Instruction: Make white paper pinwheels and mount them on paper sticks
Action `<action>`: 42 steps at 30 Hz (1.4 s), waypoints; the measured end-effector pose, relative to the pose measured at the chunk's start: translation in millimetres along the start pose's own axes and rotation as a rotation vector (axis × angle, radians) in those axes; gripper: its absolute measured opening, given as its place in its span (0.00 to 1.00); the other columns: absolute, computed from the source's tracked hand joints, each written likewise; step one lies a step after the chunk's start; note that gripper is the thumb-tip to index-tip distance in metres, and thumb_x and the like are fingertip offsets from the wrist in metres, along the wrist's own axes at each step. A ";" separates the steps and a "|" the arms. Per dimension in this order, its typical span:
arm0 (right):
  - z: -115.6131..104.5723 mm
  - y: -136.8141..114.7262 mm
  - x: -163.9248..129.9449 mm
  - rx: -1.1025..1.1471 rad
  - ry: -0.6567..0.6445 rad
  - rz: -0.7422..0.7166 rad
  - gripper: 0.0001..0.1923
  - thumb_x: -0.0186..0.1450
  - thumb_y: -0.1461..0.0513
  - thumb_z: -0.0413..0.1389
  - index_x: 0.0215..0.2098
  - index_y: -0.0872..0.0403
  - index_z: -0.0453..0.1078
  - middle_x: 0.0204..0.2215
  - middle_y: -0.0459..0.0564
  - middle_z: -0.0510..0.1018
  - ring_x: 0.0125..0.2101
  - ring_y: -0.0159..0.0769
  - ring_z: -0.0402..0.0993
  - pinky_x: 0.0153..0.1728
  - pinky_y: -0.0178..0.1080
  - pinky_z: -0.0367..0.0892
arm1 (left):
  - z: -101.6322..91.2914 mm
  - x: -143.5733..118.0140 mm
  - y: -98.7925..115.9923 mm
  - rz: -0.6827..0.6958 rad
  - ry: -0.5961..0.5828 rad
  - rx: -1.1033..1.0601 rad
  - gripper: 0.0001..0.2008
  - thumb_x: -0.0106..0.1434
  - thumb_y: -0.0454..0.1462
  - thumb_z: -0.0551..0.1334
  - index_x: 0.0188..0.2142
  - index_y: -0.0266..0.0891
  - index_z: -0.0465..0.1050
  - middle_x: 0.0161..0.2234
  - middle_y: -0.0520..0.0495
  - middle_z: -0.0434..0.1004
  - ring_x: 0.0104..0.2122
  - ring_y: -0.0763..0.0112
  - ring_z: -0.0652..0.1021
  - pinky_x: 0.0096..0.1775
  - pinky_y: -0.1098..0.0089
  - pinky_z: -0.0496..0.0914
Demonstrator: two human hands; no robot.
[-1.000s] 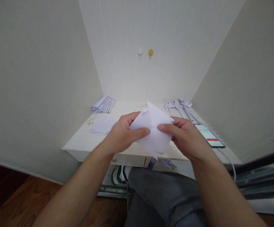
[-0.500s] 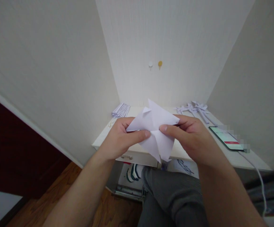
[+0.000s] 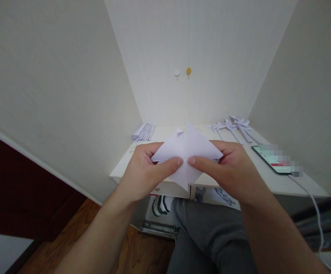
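Head view: nearest, grey-trousered legs (image 3: pixel 211 236) fill the space at 5 o'clock from the folded paper (image 3: pixel 198 144), the centre for every clock direction here. That white, creased sheet, with pointed corners, is held up in front of the worktop (image 3: pixel 279 184). The left hand (image 3: pixel 145 169) lies between 8 and 9 o'clock, the right hand (image 3: pixel 231 169) between 3 and 4. Each grip is clamped on the paper, thumb pressed on the near face close to the middle, fingers mostly hidden behind; the two thumb tips are just apart. On the worktop, a phone (image 3: pixel 268 158) lies at 3 o'clock. Farther back sit a bundle of thin paper rolls (image 3: pixel 144 132) at 10 o'clock and paper pinwheels (image 3: pixel 230 125) at 2. On the wall, a white hook (image 3: pixel 177 73) and a yellow hook (image 3: pixel 188 71) hang side by side at 12.
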State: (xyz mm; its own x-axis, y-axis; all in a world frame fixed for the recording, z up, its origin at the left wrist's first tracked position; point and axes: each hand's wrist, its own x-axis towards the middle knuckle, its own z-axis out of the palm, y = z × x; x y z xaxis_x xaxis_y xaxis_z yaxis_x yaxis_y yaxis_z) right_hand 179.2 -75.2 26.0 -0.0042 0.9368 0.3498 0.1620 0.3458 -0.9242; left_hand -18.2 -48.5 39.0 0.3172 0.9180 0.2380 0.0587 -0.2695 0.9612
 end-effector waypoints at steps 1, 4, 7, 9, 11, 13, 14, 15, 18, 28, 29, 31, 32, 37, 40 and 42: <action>0.2 1.3 0.2 -0.009 0.007 -0.006 0.08 0.58 0.57 0.67 0.29 0.54 0.81 0.23 0.48 0.80 0.21 0.35 0.71 0.19 0.34 0.64 | 1.1 0.4 -0.4 0.002 0.001 0.009 0.09 0.53 0.42 0.74 0.27 0.38 0.82 0.22 0.50 0.78 0.20 0.71 0.74 0.21 0.73 0.66; 1.2 5.3 1.7 -0.038 0.027 -0.018 0.06 0.59 0.59 0.65 0.28 0.55 0.80 0.22 0.47 0.79 0.21 0.34 0.70 0.19 0.33 0.63 | 2.2 3.1 -4.2 0.009 -0.003 0.021 0.10 0.54 0.42 0.73 0.27 0.38 0.82 0.22 0.51 0.78 0.19 0.72 0.73 0.20 0.74 0.65; 2.2 8.4 3.0 -0.084 0.049 -0.008 0.06 0.59 0.60 0.64 0.28 0.56 0.79 0.22 0.46 0.78 0.21 0.33 0.68 0.19 0.33 0.62 | 2.2 7.0 -9.3 0.015 -0.009 0.028 0.09 0.54 0.42 0.73 0.27 0.38 0.82 0.22 0.51 0.77 0.20 0.72 0.72 0.21 0.74 0.65; 2.6 10.1 3.4 -0.103 0.062 0.005 0.07 0.59 0.59 0.64 0.27 0.56 0.78 0.21 0.46 0.77 0.21 0.32 0.67 0.19 0.33 0.60 | 2.6 9.4 -11.8 0.018 -0.011 0.043 0.09 0.54 0.42 0.73 0.26 0.37 0.82 0.22 0.51 0.77 0.20 0.73 0.72 0.21 0.74 0.65; 2.6 12.0 3.3 -0.110 0.052 0.019 0.07 0.59 0.59 0.64 0.28 0.56 0.78 0.21 0.46 0.77 0.21 0.32 0.67 0.19 0.33 0.60 | 3.2 11.4 -13.3 0.022 -0.001 0.072 0.10 0.53 0.42 0.73 0.26 0.37 0.82 0.23 0.50 0.77 0.21 0.72 0.72 0.22 0.74 0.65; 2.4 14.6 3.0 -0.108 0.014 0.034 0.08 0.60 0.58 0.64 0.30 0.56 0.79 0.22 0.47 0.79 0.21 0.33 0.69 0.19 0.34 0.61 | 3.1 13.3 -14.5 0.020 0.013 0.093 0.10 0.53 0.42 0.74 0.27 0.36 0.82 0.23 0.50 0.78 0.21 0.72 0.73 0.22 0.74 0.66; 2.3 16.0 3.0 -0.103 -0.008 0.038 0.09 0.60 0.58 0.65 0.31 0.56 0.80 0.23 0.47 0.80 0.22 0.34 0.70 0.20 0.34 0.62 | 2.6 14.2 -15.5 0.014 0.018 0.093 0.10 0.52 0.42 0.74 0.26 0.36 0.82 0.23 0.49 0.78 0.21 0.71 0.73 0.22 0.73 0.66; 2.2 17.5 3.1 -0.088 -0.025 0.041 0.09 0.61 0.57 0.65 0.32 0.56 0.80 0.25 0.48 0.81 0.23 0.35 0.72 0.21 0.34 0.64 | 1.5 14.9 -16.8 0.005 0.026 0.083 0.11 0.52 0.43 0.74 0.27 0.36 0.82 0.23 0.49 0.79 0.21 0.71 0.73 0.23 0.73 0.66; 2.4 21.5 4.2 -0.014 -0.006 0.027 0.09 0.61 0.56 0.66 0.35 0.55 0.81 0.28 0.49 0.83 0.25 0.36 0.75 0.23 0.35 0.68 | -4.0 16.3 -23.9 -0.034 0.062 0.024 0.12 0.52 0.44 0.74 0.28 0.37 0.83 0.25 0.48 0.81 0.22 0.69 0.75 0.24 0.71 0.69; 9.5 37.2 1.1 -0.085 0.099 -0.026 0.09 0.61 0.55 0.65 0.29 0.52 0.79 0.23 0.47 0.80 0.19 0.33 0.71 0.19 0.34 0.62 | -19.3 10.5 -35.1 0.157 0.192 0.176 0.22 0.53 0.40 0.74 0.49 0.42 0.81 0.43 0.46 0.84 0.42 0.61 0.81 0.42 0.66 0.74; 11.4 38.4 0.3 -0.136 0.097 -0.025 0.09 0.61 0.55 0.65 0.29 0.52 0.80 0.23 0.47 0.80 0.19 0.33 0.70 0.18 0.34 0.60 | -19.8 9.6 -32.2 0.239 0.199 0.281 0.27 0.55 0.38 0.73 0.55 0.44 0.77 0.49 0.46 0.83 0.49 0.59 0.80 0.50 0.65 0.72; 15.5 39.1 -1.2 -0.220 0.061 -0.035 0.08 0.62 0.57 0.63 0.29 0.52 0.80 0.22 0.46 0.80 0.19 0.33 0.70 0.19 0.35 0.60 | -19.6 8.1 -26.5 0.398 0.129 0.484 0.25 0.60 0.37 0.71 0.58 0.47 0.76 0.56 0.45 0.80 0.55 0.58 0.77 0.57 0.61 0.68; 17.5 38.7 -1.9 -0.258 0.044 -0.053 0.07 0.62 0.58 0.63 0.29 0.52 0.79 0.22 0.45 0.80 0.20 0.33 0.71 0.20 0.35 0.61 | -18.8 7.9 -24.4 0.460 0.060 0.575 0.20 0.62 0.37 0.69 0.55 0.46 0.78 0.55 0.44 0.80 0.56 0.57 0.76 0.59 0.59 0.67; 23.1 37.8 -3.2 -0.374 0.008 -0.109 0.06 0.64 0.63 0.61 0.30 0.52 0.80 0.24 0.43 0.81 0.23 0.31 0.73 0.26 0.35 0.64 | -11.0 12.4 -27.1 0.596 -0.097 0.736 0.09 0.63 0.32 0.66 0.42 0.44 0.81 0.40 0.47 0.85 0.45 0.58 0.80 0.52 0.57 0.69; 23.0 38.6 -2.5 -0.373 0.008 -0.096 0.06 0.64 0.63 0.62 0.29 0.52 0.80 0.22 0.42 0.79 0.22 0.30 0.71 0.25 0.34 0.63 | -7.7 16.2 -30.7 0.529 -0.092 0.669 0.05 0.64 0.34 0.67 0.38 0.43 0.82 0.35 0.48 0.85 0.39 0.62 0.80 0.47 0.61 0.70; 22.3 39.7 -2.0 -0.341 0.024 -0.087 0.05 0.64 0.63 0.62 0.31 0.53 0.81 0.22 0.43 0.78 0.22 0.30 0.71 0.24 0.34 0.64 | -7.2 18.3 -30.5 0.432 -0.081 0.585 0.04 0.64 0.34 0.67 0.36 0.42 0.83 0.34 0.48 0.84 0.37 0.64 0.80 0.44 0.64 0.71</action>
State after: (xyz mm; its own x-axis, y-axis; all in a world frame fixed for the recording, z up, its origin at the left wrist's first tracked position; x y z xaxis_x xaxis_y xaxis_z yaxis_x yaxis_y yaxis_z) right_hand 163.6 -62.2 -14.8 -0.0101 0.9018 0.4321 0.4820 0.3830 -0.7881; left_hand -21.0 -21.3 15.1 0.4942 0.6766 0.5459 0.4017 -0.7346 0.5468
